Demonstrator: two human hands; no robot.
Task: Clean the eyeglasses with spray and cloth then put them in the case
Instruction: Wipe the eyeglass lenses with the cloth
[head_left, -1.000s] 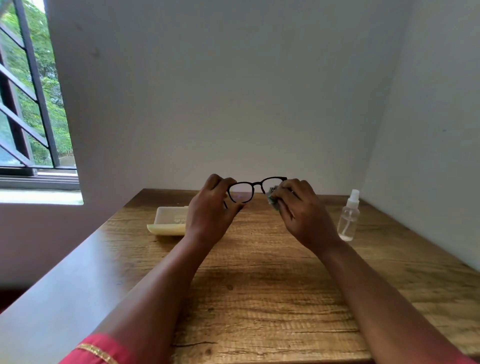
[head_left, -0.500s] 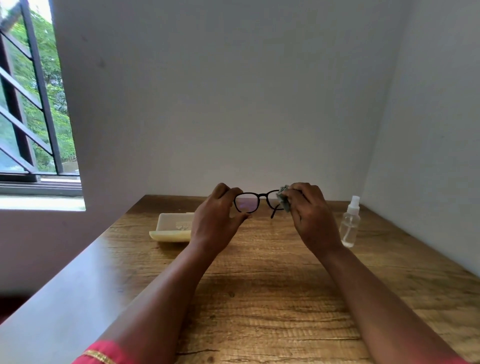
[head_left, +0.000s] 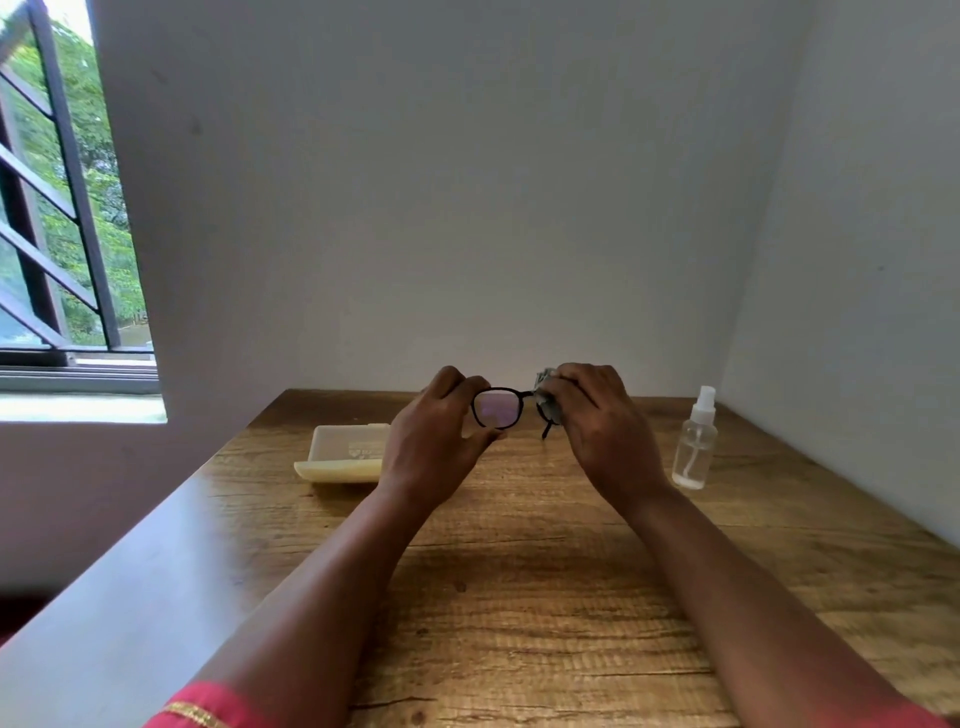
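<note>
Nearest the camera, a red sleeve with a gold trim was seen at the lower left edge, above the wood-grain counter. Both bare forearms were stretched forward over the counter, converging toward its far half.

The eyeglasses, black-framed, were held raised above the counter between the two hands, lenses facing the wearer. The left hand was curled round the frame's left end, fingers over the top edge and thumb under the lower rim of the exposed lens. The right hand was closed on a grey cloth, which was pinched over the other lens; that lens was hidden almost wholly by cloth and fingers. One dark temple tip was seen hanging below the cloth.

To the left of the left hand, a pale yellow case was lying open on the counter, partly hidden by the wrist. To the right of the right hand, a clear spray bottle with a white nozzle was standing upright near the side wall, well apart from the case.

Farthest off, plain white walls were noted, and a barred window at far left with green foliage behind it
</note>
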